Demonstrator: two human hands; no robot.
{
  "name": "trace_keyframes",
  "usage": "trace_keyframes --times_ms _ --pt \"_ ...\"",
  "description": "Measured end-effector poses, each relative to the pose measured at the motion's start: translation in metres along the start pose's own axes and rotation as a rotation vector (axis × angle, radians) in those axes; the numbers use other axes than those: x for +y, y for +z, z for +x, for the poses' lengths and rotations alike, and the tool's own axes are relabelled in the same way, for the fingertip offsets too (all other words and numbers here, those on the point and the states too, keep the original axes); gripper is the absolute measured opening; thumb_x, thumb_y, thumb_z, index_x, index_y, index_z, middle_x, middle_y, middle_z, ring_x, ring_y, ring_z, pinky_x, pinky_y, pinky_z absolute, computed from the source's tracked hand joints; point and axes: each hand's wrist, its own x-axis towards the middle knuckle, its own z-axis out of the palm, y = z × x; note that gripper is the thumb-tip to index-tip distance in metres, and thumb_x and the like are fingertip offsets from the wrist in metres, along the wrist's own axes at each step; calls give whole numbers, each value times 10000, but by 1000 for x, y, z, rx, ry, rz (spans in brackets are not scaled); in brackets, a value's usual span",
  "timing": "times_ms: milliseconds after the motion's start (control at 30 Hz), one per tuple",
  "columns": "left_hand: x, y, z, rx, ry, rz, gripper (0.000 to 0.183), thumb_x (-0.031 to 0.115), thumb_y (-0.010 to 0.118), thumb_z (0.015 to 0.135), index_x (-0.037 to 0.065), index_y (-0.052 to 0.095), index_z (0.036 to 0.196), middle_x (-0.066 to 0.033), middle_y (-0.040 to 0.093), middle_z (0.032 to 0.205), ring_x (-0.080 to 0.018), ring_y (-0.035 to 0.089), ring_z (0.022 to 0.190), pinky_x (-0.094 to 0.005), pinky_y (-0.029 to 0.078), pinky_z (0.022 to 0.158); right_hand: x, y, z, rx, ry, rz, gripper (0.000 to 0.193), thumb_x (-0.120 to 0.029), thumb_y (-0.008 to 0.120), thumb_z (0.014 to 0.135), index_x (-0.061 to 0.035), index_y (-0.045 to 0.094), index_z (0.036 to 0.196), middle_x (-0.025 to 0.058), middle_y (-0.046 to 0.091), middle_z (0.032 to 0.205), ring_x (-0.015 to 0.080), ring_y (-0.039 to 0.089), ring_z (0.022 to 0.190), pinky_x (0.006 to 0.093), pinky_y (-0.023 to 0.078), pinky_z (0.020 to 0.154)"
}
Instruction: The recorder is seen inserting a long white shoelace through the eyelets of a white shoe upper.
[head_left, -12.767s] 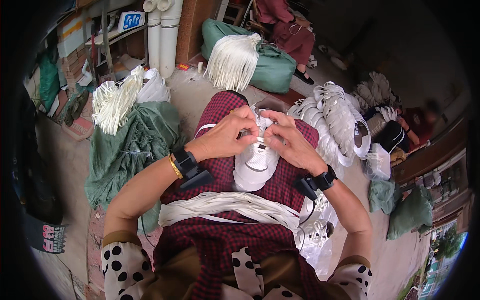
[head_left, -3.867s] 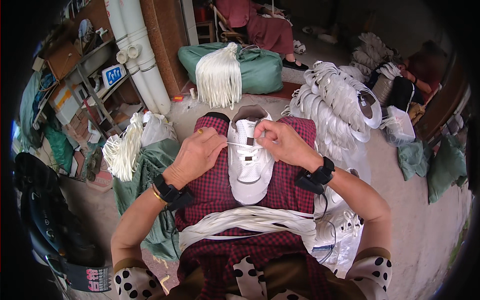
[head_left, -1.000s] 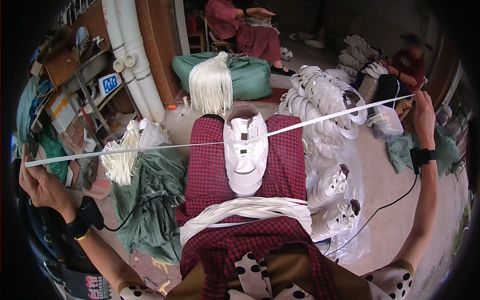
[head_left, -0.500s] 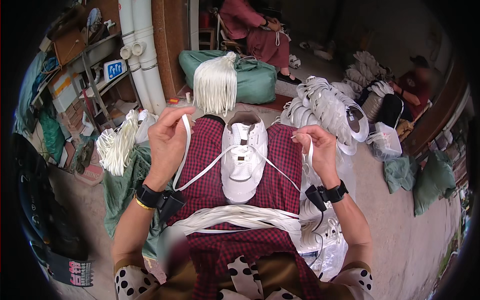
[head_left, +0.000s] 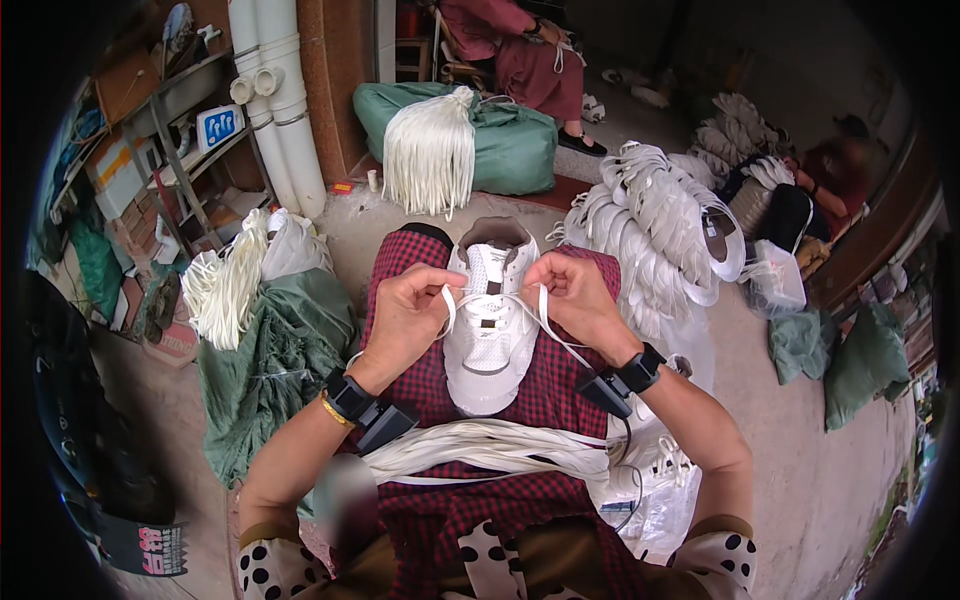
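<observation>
A white sneaker [head_left: 487, 350] rests between my knees on the red-and-black checked cloth [head_left: 400, 395], its heel pointing away from me. One white shoelace [head_left: 543, 305] runs through its front eyelets. My left hand [head_left: 412, 305] pinches one end of the lace at the left eyelet edge of the shoe. At the opposite edge my right hand [head_left: 572, 298] pinches the other end, fingertips touching or nearly touching the upper. The lace tips are hidden by my fingers. Across my lap lies a bundle of white laces [head_left: 490, 450].
A green sack [head_left: 530, 150] with a hank of white laces [head_left: 430, 150] stands ahead. Many white shoe pieces [head_left: 640, 230] are heaped at right. More laces [head_left: 225, 290] lie on a green sack [head_left: 275, 370] at left. Two people sit at the back.
Both hands have come inward from either side to the shoe's eyelet rows, bringing the lace ends with them. The lace, earlier spread wide, now hangs in loops beside the shoe.
</observation>
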Motion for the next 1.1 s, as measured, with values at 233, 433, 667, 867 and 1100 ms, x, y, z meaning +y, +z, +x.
trace_keyframes --times_ms 233,433,667,867,1100 --pt "1 -2 1 9 20 3 105 6 645 957 13 704 1044 19 675 815 -2 550 664 -180 428 545 -17 19 12 16 -353 -603 87 42 690 760 15 651 834 17 617 736 74 565 633 268 446 556" --pt "5 -4 -3 0 -56 -9 127 -39 635 931 5 689 1038 10 674 852 -13 570 692 -181 452 579 -22 -8 19 -230 15 -373 141 25 666 827 24 688 966 54 685 794 127 625 684 262 503 647" --pt "-1 -4 -3 32 -29 -14 135 -51 626 921 1 683 1032 15 662 851 -12 570 699 -180 453 581 -64 -4 32 -100 -322 -571 229 114 527 771 53 656 949 197 701 811 284 701 737 349 542 674" --pt "3 -1 -4 46 -37 -52 151 -77 622 901 0 677 1019 11 651 846 -24 584 726 -188 475 602 -38 33 48 -241 -578 -678 176 83 597 789 38 619 958 173 673 802 283 701 762 376 547 693" --pt "3 1 -8 103 155 170 186 -111 598 865 2 658 1000 17 637 835 -30 588 725 -192 485 621 -38 35 47 -293 -303 -459 245 64 707 746 36 649 982 111 710 786 159 699 726 292 545 666"
